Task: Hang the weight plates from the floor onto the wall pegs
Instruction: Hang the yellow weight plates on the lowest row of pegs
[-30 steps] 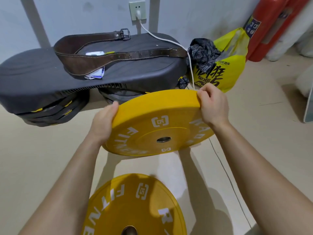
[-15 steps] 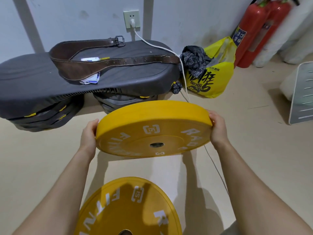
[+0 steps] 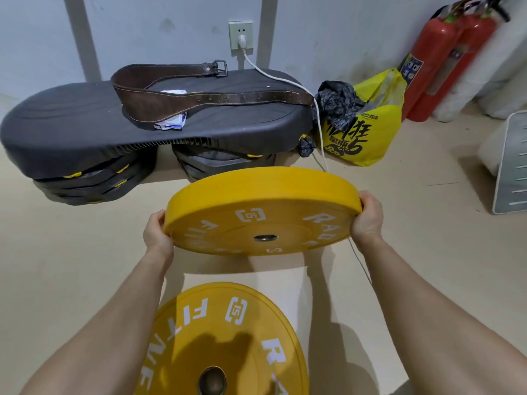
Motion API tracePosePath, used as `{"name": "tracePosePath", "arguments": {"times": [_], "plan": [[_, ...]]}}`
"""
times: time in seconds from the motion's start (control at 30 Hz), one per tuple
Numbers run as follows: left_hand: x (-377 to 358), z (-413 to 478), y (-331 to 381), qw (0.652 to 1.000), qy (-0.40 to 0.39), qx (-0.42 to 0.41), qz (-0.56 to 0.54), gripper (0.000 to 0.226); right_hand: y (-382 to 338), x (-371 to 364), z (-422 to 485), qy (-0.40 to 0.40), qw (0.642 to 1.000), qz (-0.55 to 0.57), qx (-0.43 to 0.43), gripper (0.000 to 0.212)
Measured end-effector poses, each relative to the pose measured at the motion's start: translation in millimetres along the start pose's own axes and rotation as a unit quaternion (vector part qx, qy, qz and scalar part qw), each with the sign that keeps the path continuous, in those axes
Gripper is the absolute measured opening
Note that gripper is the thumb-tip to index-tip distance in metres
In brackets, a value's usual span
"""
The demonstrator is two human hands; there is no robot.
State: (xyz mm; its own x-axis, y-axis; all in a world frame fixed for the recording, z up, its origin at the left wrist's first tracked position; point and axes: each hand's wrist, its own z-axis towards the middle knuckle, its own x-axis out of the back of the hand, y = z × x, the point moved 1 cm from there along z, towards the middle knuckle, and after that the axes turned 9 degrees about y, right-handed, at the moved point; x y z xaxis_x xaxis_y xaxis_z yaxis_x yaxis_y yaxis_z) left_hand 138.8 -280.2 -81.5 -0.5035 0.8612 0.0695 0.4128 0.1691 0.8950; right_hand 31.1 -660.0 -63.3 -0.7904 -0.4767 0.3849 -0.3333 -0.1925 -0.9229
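A gym storeroom corner: yellow weight plates [image 3: 222, 340], stacked black plates [image 3: 85, 181], lifting belt [image 3: 199, 95], fire extinguishers [image 3: 439, 61].

Upper plate [image 3: 228, 232] above lower plate [image 3: 199, 332]

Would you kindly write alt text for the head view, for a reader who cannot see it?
A person's left hand and right hand grip a yellow weight plate by its rim, held above a second yellow plate on the floor. Behind, a leather belt lies on a dark pad.

Yellow plate [image 3: 262, 212] aloft, near-flat; second plate [image 3: 222, 337] on floor
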Motion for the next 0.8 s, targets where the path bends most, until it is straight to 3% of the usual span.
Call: {"name": "tracePosePath", "arguments": {"times": [0.13,0.27,0.43,0.6,0.7,0.8], "plan": [[12.9,-2.9,10.2,0.998,0.01,0.053,-0.023,0.031,-24.4,8.2,-15.6,0.019,0.995,-0.101,0.015,0.023],[20.6,-25.5,63.9,0.998,0.008,0.05,-0.03,0.03,-77.8,32.0,-23.0,0.047,0.993,-0.105,-0.011,0.025],[37.8,-69.2,186.6,0.998,-0.014,0.046,-0.048,0.041,-184.2,62.1,-33.2,0.055,0.991,-0.111,-0.042,0.019],[88.0,-110.1,341.9,0.999,-0.002,0.038,-0.021,0.04,-343.8,83.1,-65.9,0.026,0.992,-0.105,-0.059,0.034],[115.2,-122.9,424.1,0.998,0.004,0.04,-0.041,0.036,-431.5,88.7,-78.9,0.016,0.99,-0.132,-0.042,0.02],[144.3,-134.2,529.3,0.998,-0.003,0.053,-0.041,0.04,-537.4,92.2,-101.6,0.01,0.987,-0.151,-0.054,0.021]]}}
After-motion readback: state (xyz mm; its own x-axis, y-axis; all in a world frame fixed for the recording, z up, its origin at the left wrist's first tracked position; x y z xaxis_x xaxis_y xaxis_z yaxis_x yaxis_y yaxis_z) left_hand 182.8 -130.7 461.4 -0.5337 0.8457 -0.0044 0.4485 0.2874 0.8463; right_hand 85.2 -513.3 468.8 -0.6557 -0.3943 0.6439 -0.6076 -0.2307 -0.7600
